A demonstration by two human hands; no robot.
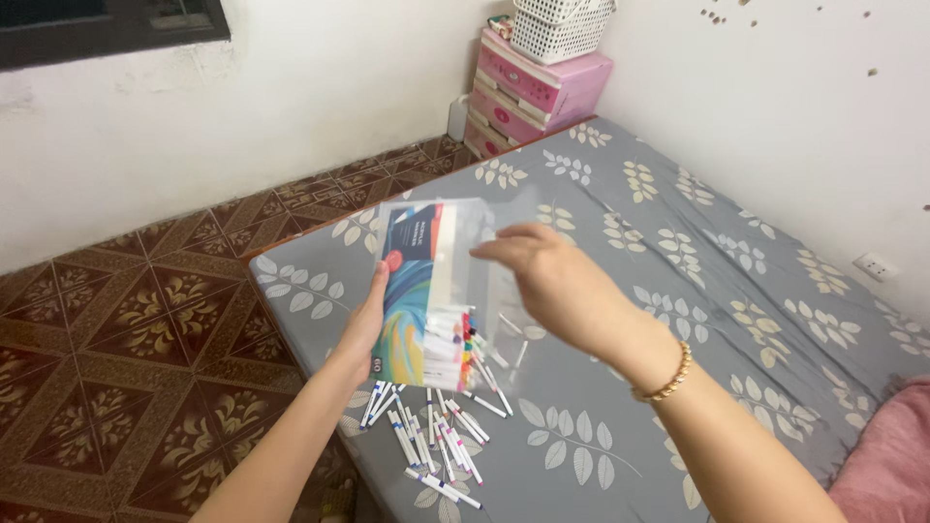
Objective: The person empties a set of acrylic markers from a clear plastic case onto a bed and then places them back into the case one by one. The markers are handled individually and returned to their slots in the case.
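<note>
Grey bed sheet [620, 242] with cream leaf pattern; clear marker pouch [436, 291] with blue, red and teal swirled card; white markers [436, 446], coloured caps; brown floor tiles [126, 320], gold floral motif; pink boxes [533, 92]; white basket [562, 29]; gold bracelet [666, 380].

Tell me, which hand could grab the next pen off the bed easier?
Probably the right hand. It only touches the top of the clear pen packet, while the left hand holds the packet's side above the loose pens.

left fingers [380, 281] hidden behind marker pouch [431, 291]; pink cushion [891, 455] cut off.
</note>
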